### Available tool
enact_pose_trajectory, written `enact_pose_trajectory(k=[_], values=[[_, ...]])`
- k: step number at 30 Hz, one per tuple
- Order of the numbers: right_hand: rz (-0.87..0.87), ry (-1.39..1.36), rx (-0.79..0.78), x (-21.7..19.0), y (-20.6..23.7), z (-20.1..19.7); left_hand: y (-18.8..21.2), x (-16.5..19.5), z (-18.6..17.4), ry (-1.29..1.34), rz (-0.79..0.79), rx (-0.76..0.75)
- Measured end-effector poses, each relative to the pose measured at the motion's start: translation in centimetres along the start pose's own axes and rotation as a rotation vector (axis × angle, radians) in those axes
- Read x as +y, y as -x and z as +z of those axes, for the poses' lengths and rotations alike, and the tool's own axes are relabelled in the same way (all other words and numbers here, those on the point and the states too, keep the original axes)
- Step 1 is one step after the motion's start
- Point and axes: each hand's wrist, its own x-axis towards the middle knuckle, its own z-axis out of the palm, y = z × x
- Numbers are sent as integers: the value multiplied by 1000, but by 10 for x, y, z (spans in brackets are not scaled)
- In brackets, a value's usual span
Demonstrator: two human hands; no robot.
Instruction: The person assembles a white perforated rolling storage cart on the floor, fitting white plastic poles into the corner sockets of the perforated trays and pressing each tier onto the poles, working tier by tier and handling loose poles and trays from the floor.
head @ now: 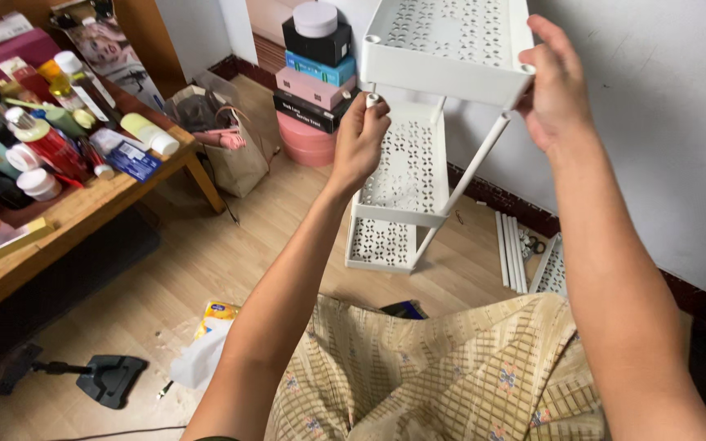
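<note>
A white plastic shelf rack stands on the wooden floor by the wall, with perforated trays. My right hand point(556, 86) grips the right front corner of the top tray point(443, 61). My left hand point(359, 140) pinches the top end of a white pole point(372, 100) just under the tray's left front corner. The middle tray point(406, 167) and the bottom tray point(380, 245) sit below, joined by a slanted white pole point(471, 171).
Spare white poles point(511, 249) and another tray panel point(551, 268) lie by the wall. A stack of boxes point(314, 69) on a pink round box stands behind the rack. A cluttered wooden table point(67, 204), a paper bag point(234, 147) and a black floor tool point(104, 377) are left.
</note>
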Motion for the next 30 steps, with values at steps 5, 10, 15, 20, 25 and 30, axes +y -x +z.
enact_pose_trajectory(k=[5, 10, 15, 20, 25, 30], values=[[9, -29, -14, 4, 14, -15, 13, 2, 2, 123, -63, -45], [7, -39, -53, 6, 16, -10, 9, 2, -16, 323, -20, -110], [43, -9, -9, 3, 16, -8, 16, 18, -12, 232, 56, -96], [20, -66, -63, 6, 13, -14, 21, 30, -5, 241, 55, -109], [36, -63, -116, 11, 8, -19, 22, 27, -2, 280, 60, -74], [77, -38, -157, 8, 9, -17, 22, 17, 0, 324, 46, -44]])
